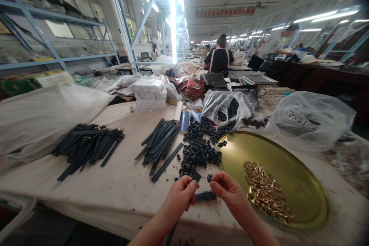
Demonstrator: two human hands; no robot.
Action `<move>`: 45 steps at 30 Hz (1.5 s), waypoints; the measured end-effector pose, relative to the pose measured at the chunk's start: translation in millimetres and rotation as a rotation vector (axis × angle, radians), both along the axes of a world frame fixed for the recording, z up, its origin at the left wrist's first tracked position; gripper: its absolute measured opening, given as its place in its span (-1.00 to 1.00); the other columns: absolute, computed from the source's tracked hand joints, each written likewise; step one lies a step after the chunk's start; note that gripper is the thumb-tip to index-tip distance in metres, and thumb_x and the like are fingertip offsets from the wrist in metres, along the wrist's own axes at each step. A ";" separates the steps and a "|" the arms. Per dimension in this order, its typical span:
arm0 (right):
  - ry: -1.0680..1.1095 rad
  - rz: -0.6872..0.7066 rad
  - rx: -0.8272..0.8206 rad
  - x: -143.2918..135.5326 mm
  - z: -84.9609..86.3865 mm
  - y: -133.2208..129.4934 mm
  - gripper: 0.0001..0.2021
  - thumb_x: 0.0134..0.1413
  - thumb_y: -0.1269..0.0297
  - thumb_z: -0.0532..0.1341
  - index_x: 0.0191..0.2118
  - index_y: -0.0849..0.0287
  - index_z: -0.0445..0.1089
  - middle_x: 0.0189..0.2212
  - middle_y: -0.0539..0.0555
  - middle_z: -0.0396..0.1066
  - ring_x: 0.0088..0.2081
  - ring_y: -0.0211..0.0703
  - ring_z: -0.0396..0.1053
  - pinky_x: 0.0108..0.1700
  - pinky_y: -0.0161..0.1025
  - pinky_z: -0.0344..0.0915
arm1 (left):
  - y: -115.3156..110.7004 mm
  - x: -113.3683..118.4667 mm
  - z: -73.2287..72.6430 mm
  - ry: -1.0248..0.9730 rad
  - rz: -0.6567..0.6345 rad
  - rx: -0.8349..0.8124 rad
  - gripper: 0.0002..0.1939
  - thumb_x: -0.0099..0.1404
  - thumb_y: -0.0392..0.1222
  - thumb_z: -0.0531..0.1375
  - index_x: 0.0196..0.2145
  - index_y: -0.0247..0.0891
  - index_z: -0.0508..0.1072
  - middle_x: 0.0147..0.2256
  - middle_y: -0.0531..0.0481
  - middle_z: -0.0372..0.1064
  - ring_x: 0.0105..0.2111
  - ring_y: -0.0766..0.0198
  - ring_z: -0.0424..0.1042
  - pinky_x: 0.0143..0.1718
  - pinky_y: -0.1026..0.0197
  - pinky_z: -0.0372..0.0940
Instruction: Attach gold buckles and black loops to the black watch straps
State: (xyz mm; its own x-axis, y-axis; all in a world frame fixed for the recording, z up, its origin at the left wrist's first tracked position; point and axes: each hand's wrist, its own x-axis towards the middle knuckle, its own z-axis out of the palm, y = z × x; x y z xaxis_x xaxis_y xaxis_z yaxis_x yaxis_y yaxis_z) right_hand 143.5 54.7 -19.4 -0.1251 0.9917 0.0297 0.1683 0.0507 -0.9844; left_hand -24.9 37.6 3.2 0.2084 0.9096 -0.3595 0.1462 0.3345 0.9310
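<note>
My left hand (182, 192) is closed on a black strap (196, 177), whose flat end sticks out past the fingertips; a lower length hangs below the wrist. Between the thumb and finger of my right hand (226, 187) is a small black loop (209, 178), held just apart from that strap end. Under the hands lies another black piece with loops on it (206, 196), partly hidden by my right hand. A heap of black loops (200, 152) spreads behind them. Loose straps (161, 142) lie to its left.
Gold buckles (266, 190) are piled on an oval gold tray (305, 169) at right. Straps with gold buckles (89, 144) lie at left. Plastic bags (311, 119), a wrapped white stack (150, 92) and a blue packet (188, 120) stand farther back. Other people (219, 55) are beyond the table.
</note>
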 end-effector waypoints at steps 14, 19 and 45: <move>0.339 0.013 -0.265 -9.1 -3.9 -29.7 -0.69 -0.24 0.10 0.31 -0.36 0.17 0.36 -0.60 -0.08 0.30 -0.55 -0.27 0.24 -0.43 -0.28 0.19 | -18.3 5.3 3.0 0.241 -0.234 0.185 -0.74 0.20 -0.09 -0.01 -0.51 -0.29 0.30 -0.68 0.18 0.08 -0.65 0.44 0.10 -0.62 0.37 -0.02; 0.330 0.004 -0.301 -8.9 -5.0 -36.0 -0.73 -0.19 0.10 0.29 -0.37 0.18 0.39 -0.57 -0.06 0.32 -0.51 -0.28 0.22 -0.40 -0.29 0.17 | -24.2 8.4 11.6 0.208 -0.209 0.177 -0.84 0.19 -0.22 -0.03 -0.30 -0.28 0.28 -0.57 0.15 0.22 -0.58 0.42 0.17 -0.55 0.38 0.06; 0.743 0.179 -0.641 -19.7 -5.4 -66.7 -0.74 -0.17 0.15 0.31 -0.52 0.22 0.28 -0.61 -0.10 0.17 -0.56 -0.40 0.09 -0.48 -0.42 0.08 | -33.8 -6.7 11.5 0.542 -0.211 0.201 -0.82 0.08 -0.11 0.13 -0.37 -0.24 0.36 -0.48 0.08 0.35 -0.45 0.31 0.28 -0.45 0.31 0.08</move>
State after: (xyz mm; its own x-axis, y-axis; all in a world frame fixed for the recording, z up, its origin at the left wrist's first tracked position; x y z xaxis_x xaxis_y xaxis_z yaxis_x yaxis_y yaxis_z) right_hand 123.7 -12.0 -24.7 -0.4410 0.8161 -0.3734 -0.4601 -0.5628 -0.6867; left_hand -31.7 3.8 14.7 0.2275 0.9296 -0.2901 0.6601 0.0718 0.7477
